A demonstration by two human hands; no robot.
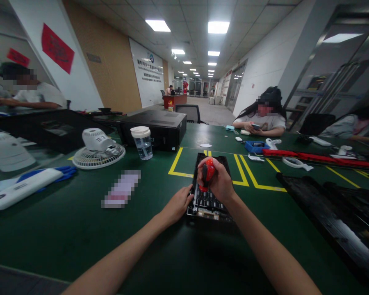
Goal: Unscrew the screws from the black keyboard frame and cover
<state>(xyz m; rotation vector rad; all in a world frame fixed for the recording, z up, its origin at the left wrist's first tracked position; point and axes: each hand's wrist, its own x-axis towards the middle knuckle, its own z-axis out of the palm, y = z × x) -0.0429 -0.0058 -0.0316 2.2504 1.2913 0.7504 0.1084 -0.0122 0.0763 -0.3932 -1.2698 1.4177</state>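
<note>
In front of me on the green table lies an open black plastic case (212, 202), its inside showing rows of dark rounded cells and a metallic part near the close end. My right hand (220, 180) is wrapped round the thick red-and-black handle of a screwdriver (208, 172), held upright over the case. Its tip is too dark to make out. At the case's left edge, my left hand (180, 203) grips the side, thumb near the rim; some of its fingers are hidden.
Yellow tape (254, 180) marks the table (147, 237). Leftward are a white fan (99, 149), a lidded cup (143, 142), a black box-shaped machine (160, 123) and a blurred-out phone-like item (122, 189). Long black parts (322, 221) lie right. Other people sit around the table.
</note>
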